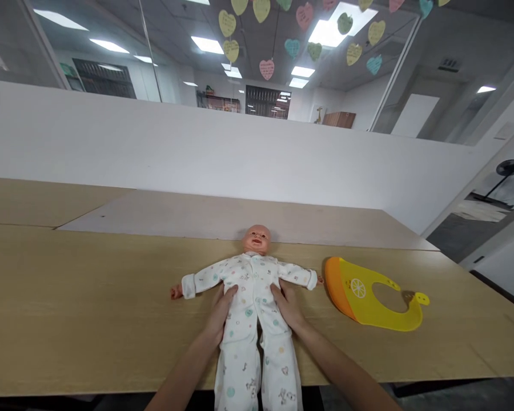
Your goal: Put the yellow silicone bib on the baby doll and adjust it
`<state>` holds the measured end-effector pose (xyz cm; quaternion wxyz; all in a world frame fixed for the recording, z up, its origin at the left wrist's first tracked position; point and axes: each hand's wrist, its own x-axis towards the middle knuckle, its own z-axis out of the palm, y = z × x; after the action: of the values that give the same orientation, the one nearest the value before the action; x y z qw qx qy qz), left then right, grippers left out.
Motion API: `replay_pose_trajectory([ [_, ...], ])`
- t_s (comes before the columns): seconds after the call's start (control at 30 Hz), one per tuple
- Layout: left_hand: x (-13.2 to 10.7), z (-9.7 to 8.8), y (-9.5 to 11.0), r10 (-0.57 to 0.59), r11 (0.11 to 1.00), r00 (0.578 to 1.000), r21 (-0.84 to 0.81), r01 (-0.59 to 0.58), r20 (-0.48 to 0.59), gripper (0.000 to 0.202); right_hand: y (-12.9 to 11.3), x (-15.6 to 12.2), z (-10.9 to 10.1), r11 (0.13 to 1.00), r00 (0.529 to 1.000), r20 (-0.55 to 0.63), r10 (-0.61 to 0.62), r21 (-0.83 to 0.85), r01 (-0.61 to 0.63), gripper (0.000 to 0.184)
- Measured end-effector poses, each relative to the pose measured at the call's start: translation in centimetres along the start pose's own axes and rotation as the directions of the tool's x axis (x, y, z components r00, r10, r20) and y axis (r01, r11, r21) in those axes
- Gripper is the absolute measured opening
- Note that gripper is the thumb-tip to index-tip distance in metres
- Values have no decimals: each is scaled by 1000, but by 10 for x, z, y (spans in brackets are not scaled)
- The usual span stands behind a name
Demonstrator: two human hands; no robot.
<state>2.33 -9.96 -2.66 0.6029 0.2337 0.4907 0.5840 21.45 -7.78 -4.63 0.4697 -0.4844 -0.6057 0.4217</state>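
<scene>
A baby doll (257,240) lies on its back on the wooden table, head toward the wall and arms spread wide. It wears a white patterned pajama suit (249,311), whose legs reach past the table's front edge. My left hand (220,311) grips the doll's trunk from one side, thumb on top of the cloth. On the opposite side my right hand (288,305) holds the trunk the same way. Fingers of both hands are partly hidden beneath the doll. To the right, a yellow silicone bib (379,297) with an orange pocket lies flat, close to the doll's hand.
The wooden table (89,308) meets a paler board (175,211) along a white wall (197,151). Heart-shaped notes (266,69) stick to the glass above. At the far right a doorway shows a black fan (509,167).
</scene>
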Motion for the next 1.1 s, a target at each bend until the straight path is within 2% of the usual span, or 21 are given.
replay_pose_trajectory([
  [0.07, 0, -6, 4, 1, 1000, 1000, 8, -1, 10, 44, -1, 7, 4, 998, 998, 57, -40, -40, 42, 46],
  [0.17, 0, -7, 6, 29, 999, 999, 45, -31, 45, 44, -1, 10, 1, 996, 996, 55, -70, -46, 73, 46],
  [0.37, 4, 4, 7, 46, 995, 996, 85, -53, 77, 49, 2, 0, -10, 999, 1000, 12, -21, -48, 21, 51],
  [0.53, 9, 1, 14, 1, 998, 994, 68, -9, 108, 51, -4, 1, -20, 989, 999, 54, -9, -145, 17, 50],
  [0.67, 19, -5, 15, -6, 998, 994, 65, 0, 105, 44, -13, 7, -39, 917, 999, 26, 22, -398, -9, 49],
  [0.77, 24, -8, 13, 36, 994, 997, 98, -42, 65, 38, -19, 21, -54, 828, 997, -45, -65, -561, 28, 48],
  [0.83, 26, -10, 11, 99, 979, 995, 180, -92, -31, 32, -23, 39, -60, 840, 991, -72, -115, -539, 59, 42],
  [0.9, 25, -12, 12, 145, 959, 986, 256, -119, -87, 29, -27, 63, -60, 904, 994, -87, -59, -427, 17, 35],
  [0.97, 22, -15, 14, 143, 946, 988, 301, -119, -59, 28, -28, 89, -56, 953, 996, -66, 64, -291, -81, 30],
  [1.03, 19, -18, 19, 128, 934, 992, 339, -113, -21, 28, -27, 114, -49, 963, 985, -38, 166, -208, -171, 31],
  [1.1, 17, -21, 26, 171, 886, 985, 439, -150, -8, 33, -23, 136, -39, 969, 979, -8, 204, -140, -203, 37],
])
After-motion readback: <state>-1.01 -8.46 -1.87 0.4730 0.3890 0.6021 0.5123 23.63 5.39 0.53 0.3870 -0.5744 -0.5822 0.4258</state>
